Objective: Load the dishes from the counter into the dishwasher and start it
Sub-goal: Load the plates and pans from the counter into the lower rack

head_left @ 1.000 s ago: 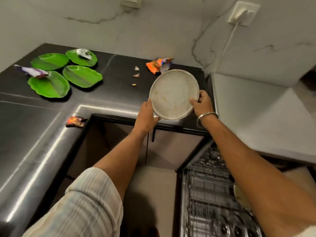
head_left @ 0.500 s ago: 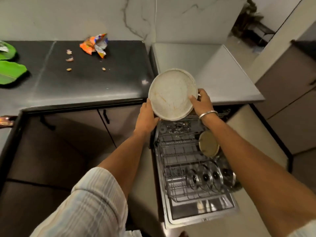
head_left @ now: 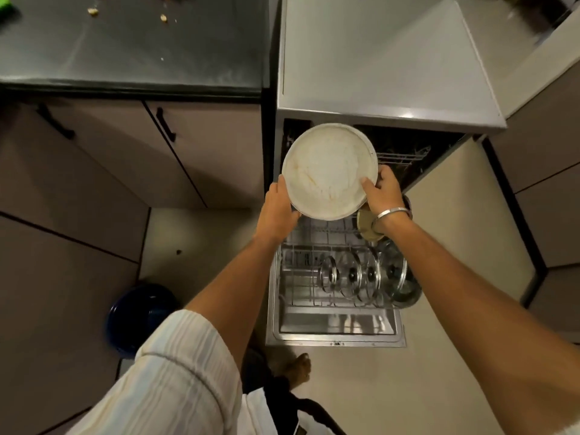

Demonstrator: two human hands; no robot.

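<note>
Two bare arms reach forward over the open dishwasher [head_left: 389, 120], whose pulled-out lower rack [head_left: 301, 287] has free wire slots on its left and four glass lids [head_left: 361, 276] standing on its right. The left hand [head_left: 277, 211] and right hand [head_left: 381, 191] grip opposite rims of a smeared white plate [head_left: 328, 171], tilted above the rack's far end.
</note>
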